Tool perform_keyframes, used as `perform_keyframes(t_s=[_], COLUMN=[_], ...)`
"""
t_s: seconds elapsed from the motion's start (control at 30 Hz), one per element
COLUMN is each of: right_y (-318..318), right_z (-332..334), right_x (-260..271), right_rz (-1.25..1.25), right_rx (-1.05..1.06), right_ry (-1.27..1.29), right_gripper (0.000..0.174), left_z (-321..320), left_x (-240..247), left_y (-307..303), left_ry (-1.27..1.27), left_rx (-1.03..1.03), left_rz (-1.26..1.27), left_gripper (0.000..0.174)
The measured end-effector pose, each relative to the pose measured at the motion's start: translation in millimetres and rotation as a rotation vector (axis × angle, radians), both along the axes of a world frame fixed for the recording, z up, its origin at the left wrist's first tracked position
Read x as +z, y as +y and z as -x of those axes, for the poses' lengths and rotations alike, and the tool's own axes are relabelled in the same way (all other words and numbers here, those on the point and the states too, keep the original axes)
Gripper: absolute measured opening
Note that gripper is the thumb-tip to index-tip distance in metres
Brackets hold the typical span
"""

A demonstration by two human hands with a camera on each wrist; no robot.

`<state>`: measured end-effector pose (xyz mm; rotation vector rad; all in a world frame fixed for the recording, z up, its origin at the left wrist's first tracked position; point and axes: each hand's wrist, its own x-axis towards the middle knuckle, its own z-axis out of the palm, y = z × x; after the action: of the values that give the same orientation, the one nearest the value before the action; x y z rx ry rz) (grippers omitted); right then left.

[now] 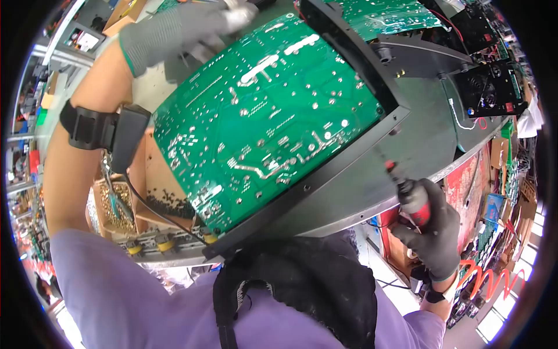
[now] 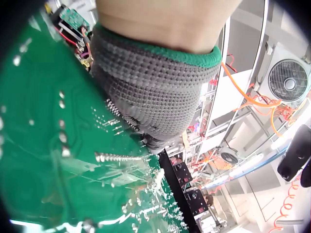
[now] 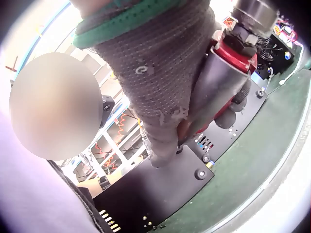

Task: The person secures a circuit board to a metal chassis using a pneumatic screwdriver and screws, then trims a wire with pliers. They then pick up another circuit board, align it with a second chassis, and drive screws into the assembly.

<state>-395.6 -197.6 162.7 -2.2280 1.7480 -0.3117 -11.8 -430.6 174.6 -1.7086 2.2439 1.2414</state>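
Observation:
A large green circuit board [image 1: 273,110], dotted with solder joints, lies in a black metal frame [image 1: 302,189] on the bench. My left hand [image 1: 174,41], in a grey knit glove with a green cuff, is at the board's far left edge, blurred, its fingers spread loosely. In the left wrist view, the glove [image 2: 150,87] overlaps the board's edge and hides the fingertips. My right hand [image 1: 436,232], gloved too, grips a red and grey power screwdriver [image 1: 414,202] to the right of the frame. Its bit points up toward the frame's corner. The right wrist view shows the tool's metal body [image 3: 221,80] beside the glove.
Boxes of small brass-coloured screws [image 1: 116,206] and black screws [image 1: 165,200] stand left of the board. Another green board [image 1: 386,17] in black housing lies behind, and a black fan unit [image 1: 491,90] at the right. An orange coiled hose [image 1: 488,279] hangs nearby.

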Motion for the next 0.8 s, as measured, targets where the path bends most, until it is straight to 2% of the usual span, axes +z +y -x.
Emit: perform_keyframes(t_s=[0.03, 0.07, 0.1, 0.17, 0.23, 0.3, 0.37, 0.43, 0.47, 0.57, 0.63, 0.7, 0.77, 0.8], right_y=[-0.2, 0.3, -0.7, -2.0, 0.2, 0.0, 3.4, 5.2, 7.9, 17.5, 23.1, 25.2, 25.5, 25.3], right_z=[-0.2, -3.3, -9.4, -20.9, -21.3, -23.3, -19.3, -15.1, -12.8, -1.4, 2.5, 6.2, 9.9, 13.1], right_x=[-1.7, -3.2, -4.3, -5.7, -16.1, -16.5, -13.8, -7.5, -1.1, 11.4, 20.8, 26.8, 25.5, 24.2], right_rz=[-0.022, -0.137, -0.134, -0.294, -0.286, -0.268, -0.264, -0.251, -0.207, -0.049, 0.012, 0.041, 0.124, 0.123], right_rx=[0.125, 0.146, 0.151, 0.240, 0.251, 0.257, 0.234, 0.205, 0.198, 0.206, 0.174, 0.145, 0.143, 0.119], right_ry=[0.066, 0.086, 0.079, 0.197, 0.165, 0.155, 0.131, 0.109, 0.051, -0.043, -0.169, -0.180, -0.302, -0.314], right_gripper=[0.087, 0.084, 0.084, 0.080, 0.078, 0.077, 0.076, 0.076, 0.076, 0.082, 0.085, 0.087, 0.086, 0.086], left_z=[-11.0, -11.9, -11.4, -1.0, -21.0, 8.9, 32.0, 42.5, 48.9, 78.3, 99.3, 119.2, 135.0, 134.1], left_x=[0.8, 20.7, 43.8, 59.6, 77.3, 75.1, 76.7, 54.0, 52.6, 35.9, 34.0, 35.7, 36.3, 26.2], left_y=[13.7, 26.4, 40.9, 85.6, 118.5, 162.6, 179.6, 179.0, 175.5, 157.1, 153.1, 145.4, 136.2, 125.5], left_ry=[0.144, 0.087, 0.030, 0.359, 0.062, 0.402, 0.655, 0.689, 0.560, 0.491, 0.426, 0.360, 0.069, 0.323], left_rx=[0.266, 0.220, 0.171, 0.235, -0.325, -0.077, -0.186, -0.215, -0.229, -0.290, -0.359, -0.434, -0.506, -0.429], left_rz=[0.166, 0.270, 0.374, 0.492, 0.984, 0.761, 0.448, 0.488, 0.452, 0.440, 0.528, 0.614, 0.656, 0.758], left_gripper=[0.047, 0.050, 0.053, 0.036, 0.042, 0.033, 0.028, 0.023, 0.022, 0.020, 0.020, 0.021, 0.022, 0.022])
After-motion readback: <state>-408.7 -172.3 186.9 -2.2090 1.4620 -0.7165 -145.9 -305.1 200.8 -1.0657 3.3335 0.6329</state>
